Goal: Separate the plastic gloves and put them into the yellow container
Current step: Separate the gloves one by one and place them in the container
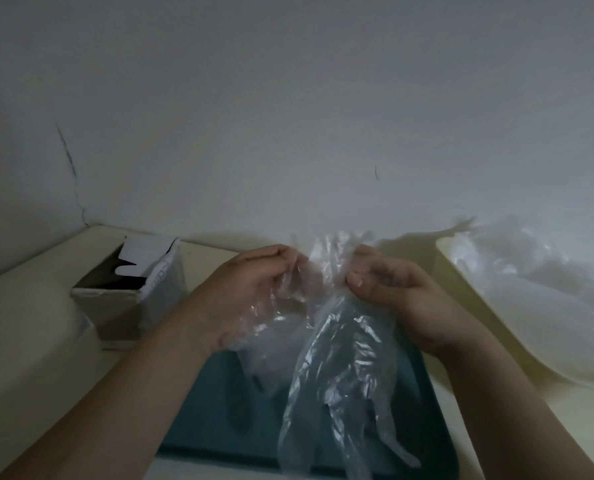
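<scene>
Gloves (337, 362) over tray (216, 414); box (126, 306) to its left, glove-filled container (479, 306) to its right.

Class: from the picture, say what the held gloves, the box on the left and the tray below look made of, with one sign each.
Gloves: thin clear plastic film; see-through, crinkled, glinting. Box: brown cardboard, matte, with folded flaps. Tray: probably teal plastic, smooth; dim light leaves doubt.

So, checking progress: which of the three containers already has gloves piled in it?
The yellow container on the right, heaped with clear gloves. The cardboard box shows only white card; the teal tray shows no pile.
</scene>
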Motion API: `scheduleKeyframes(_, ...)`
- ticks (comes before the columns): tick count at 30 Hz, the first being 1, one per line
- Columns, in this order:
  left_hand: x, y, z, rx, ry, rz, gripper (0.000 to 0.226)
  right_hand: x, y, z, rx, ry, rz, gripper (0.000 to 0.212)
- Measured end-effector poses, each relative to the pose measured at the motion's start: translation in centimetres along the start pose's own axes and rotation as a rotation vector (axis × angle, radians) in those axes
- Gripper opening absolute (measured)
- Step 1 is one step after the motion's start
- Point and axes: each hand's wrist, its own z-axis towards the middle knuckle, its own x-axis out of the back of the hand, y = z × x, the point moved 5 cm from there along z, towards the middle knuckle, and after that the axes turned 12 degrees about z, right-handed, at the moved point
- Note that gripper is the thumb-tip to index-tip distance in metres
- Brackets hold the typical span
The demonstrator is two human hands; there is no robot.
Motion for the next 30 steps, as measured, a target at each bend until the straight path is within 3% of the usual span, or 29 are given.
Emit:
scheduleKeyframes(2,-0.5,-0.4,-0.1,0.003,-0.057,0.000,0.021,-0.3,0.1,0.2,0.026,-0.010,0.051,0.037)
scheduleKeyframes(6,0.0,-2.1,0.7,0.119,-0.024,-0.025,0.024,-0.4,0.2,0.1,0.053,0.012,0.127,0.013)
scheduleKeyframes(9,0.3,-3.2,1.0,0.246,-0.063,-0.024,0.087,0.1,1.0,0.3,0.031,0.134,0.140,0.020)
scheduleKeyframes(10,0.2,-2.9,0.9,0.210,-0.086,0.024,0.083,0.2,1.1,0.3,0.030,0.176,0.156,0.018)
scheduleKeyframes(12,0.2,-2.3,0.6,0.096,-0.090,0.147,0.044,0.7,1.1,0.4,0.034,0.281,0.188,0.009)
scheduleKeyframes(13,0.1,-1.9,0.2,0.066,-0.066,0.192,0.030,1.0,1.0,0.4,0.052,0.350,0.187,0.015)
scheduleKeyframes(16,0.7,-2.0,-0.2,0.039,0.007,0.269,0.016,1.8,0.6,0.2,0.100,0.501,0.177,0.016)
scheduleKeyframes(22,2.7,-2.5,-1.1,0.026,0.131,0.605,0.013,2.1,-1.2,-0.5,0.140,0.617,0.168,0.013)
scheduleKeyframes(27,2.1,-1.6,-1.7,0.091,0.047,0.251,0.057,0.7,-3.3,-1.0,0.095,0.499,0.153,0.012)
scheduleKeyframes(30,-0.6,-0.6,-2.2,0.070,-0.042,0.215,0.050,0.0,-4.6,-1.0,0.097,0.485,0.150,0.013)
